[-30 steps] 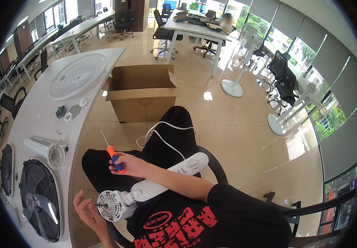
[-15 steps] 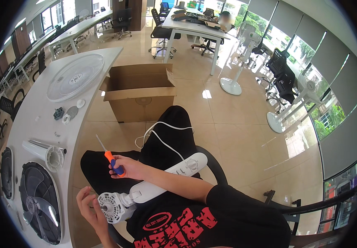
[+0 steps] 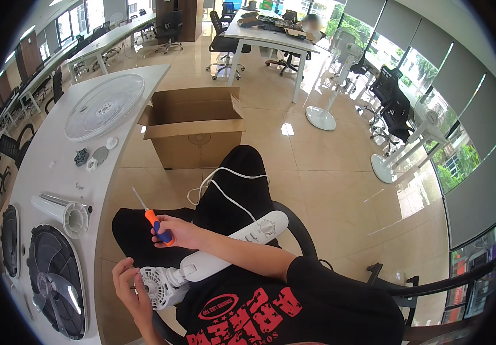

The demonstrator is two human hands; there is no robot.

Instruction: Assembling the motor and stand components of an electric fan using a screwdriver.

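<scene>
- The right hand [image 3: 174, 231] is closed around an orange-and-blue screwdriver [image 3: 155, 219], tip pointing up-left.
- The left hand [image 3: 130, 283] curls its fingers around the motor end of a white fan body [image 3: 213, 259] lying across the person's lap.
- A cardboard box [image 3: 197, 127] stands open on the floor beside the white tabletop's [image 3: 47, 172] right edge.

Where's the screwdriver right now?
In the head view, the orange-and-blue screwdriver is in the right hand, left of centre, tip pointing up-left, just above the white fan motor unit on the lap.

Open floor to the right – desk edge [image 3: 95, 190] and cardboard box [image 3: 193, 129] block left and front.
</scene>
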